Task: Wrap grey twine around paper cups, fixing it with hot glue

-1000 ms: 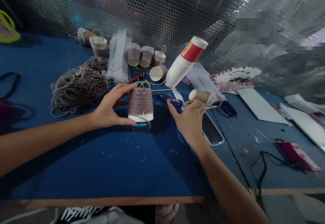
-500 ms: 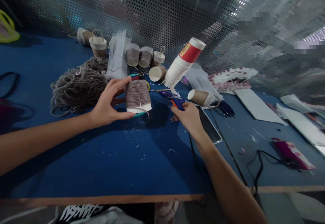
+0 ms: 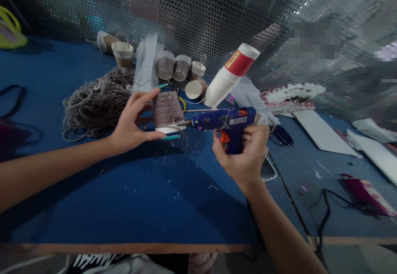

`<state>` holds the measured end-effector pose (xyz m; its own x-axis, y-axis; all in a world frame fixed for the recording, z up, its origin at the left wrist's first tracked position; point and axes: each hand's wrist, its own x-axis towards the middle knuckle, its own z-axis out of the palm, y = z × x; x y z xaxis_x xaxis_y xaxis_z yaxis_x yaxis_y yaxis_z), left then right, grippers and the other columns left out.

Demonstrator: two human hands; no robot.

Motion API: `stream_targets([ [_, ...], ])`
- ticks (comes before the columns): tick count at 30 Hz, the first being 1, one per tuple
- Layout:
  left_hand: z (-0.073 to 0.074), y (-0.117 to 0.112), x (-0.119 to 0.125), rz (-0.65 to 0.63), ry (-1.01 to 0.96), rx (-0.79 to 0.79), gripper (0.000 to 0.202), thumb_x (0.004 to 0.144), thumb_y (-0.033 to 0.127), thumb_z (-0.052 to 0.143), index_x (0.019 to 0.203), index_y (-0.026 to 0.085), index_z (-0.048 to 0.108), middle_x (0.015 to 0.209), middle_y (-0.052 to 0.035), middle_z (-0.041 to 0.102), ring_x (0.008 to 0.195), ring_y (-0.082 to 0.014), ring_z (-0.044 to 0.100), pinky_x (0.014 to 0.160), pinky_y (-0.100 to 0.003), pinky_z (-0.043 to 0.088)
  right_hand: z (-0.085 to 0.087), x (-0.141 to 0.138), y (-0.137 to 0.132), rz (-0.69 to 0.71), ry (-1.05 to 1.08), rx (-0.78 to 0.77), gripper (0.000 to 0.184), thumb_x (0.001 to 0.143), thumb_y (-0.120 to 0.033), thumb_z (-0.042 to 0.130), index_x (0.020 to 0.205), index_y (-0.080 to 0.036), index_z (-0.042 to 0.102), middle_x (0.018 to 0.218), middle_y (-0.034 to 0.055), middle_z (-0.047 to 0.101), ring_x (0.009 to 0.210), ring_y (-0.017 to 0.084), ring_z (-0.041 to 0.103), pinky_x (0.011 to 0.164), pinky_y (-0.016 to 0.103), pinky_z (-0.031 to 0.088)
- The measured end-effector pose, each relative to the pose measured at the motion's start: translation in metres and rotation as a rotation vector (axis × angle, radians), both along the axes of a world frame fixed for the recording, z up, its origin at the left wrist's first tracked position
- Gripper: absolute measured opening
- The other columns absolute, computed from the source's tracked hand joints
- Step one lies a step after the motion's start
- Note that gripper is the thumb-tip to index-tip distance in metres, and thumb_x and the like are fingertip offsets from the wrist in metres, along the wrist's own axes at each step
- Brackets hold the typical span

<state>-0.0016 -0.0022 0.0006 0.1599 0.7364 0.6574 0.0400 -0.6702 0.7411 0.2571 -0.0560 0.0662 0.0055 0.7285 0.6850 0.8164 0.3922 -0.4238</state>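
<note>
My left hand (image 3: 132, 121) grips a paper cup wrapped in grey-brown cord (image 3: 166, 110), held upside down and tilted just above the blue table (image 3: 124, 199). Thumb and fingers with teal nails pinch its sides. My right hand (image 3: 246, 154) is closed round the handle of a blue glue gun (image 3: 228, 123), a finger on its orange trigger. The gun's nozzle points left and reaches the cup's white rim.
A heap of grey cord (image 3: 96, 102) lies at the left. Several wrapped cups (image 3: 173, 68) and a leaning stack of white cups with a red one (image 3: 229, 75) stand by the perforated metal screen. A phone (image 3: 268, 170), white strips (image 3: 319, 131) and black cable (image 3: 322, 212) lie right.
My right hand took the glue gun off the table, lifted it and aimed its nozzle at the cup. My left hand raised and tilted the cup slightly.
</note>
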Motion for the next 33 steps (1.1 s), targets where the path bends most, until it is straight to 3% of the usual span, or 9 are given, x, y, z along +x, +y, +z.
stream_targets([
  [8, -0.001, -0.001, -0.001, 0.004, 0.008, -0.018, 0.089, 0.066, 0.043, 0.089, 0.144, 0.034, 0.047, 0.136, -0.0091, 0.046, 0.116, -0.0283, 0.064, 0.093, -0.041, 0.064, -0.002, -0.001, -0.002, 0.001, -0.144, 0.12, 0.032, 0.081, -0.035, 0.067, 0.087, -0.027, 0.037, 0.07, -0.0017, 0.052, 0.052, 0.015, 0.055, 0.047, 0.03, 0.044],
  [15, -0.002, 0.0, 0.0, 0.037, 0.027, 0.006, 0.089, 0.066, 0.047, 0.088, 0.144, 0.033, 0.047, 0.133, -0.0091, 0.049, 0.114, -0.0272, 0.064, 0.09, -0.04, 0.064, -0.008, 0.007, 0.008, 0.043, -0.303, 0.373, 0.035, 0.075, -0.031, 0.071, 0.092, -0.024, 0.041, 0.07, -0.0053, 0.051, 0.046, 0.01, 0.051, 0.039, 0.022, 0.038],
  [33, -0.003, 0.002, -0.001, 0.068, 0.072, 0.063, 0.089, 0.068, 0.05, 0.086, 0.145, 0.035, 0.045, 0.132, -0.0089, 0.048, 0.11, -0.0266, 0.067, 0.088, -0.04, 0.065, -0.014, 0.008, 0.009, 0.018, -0.388, 0.418, 0.035, 0.078, -0.03, 0.069, 0.101, -0.023, 0.043, 0.077, -0.001, 0.058, 0.051, 0.012, 0.057, 0.041, 0.022, 0.039],
])
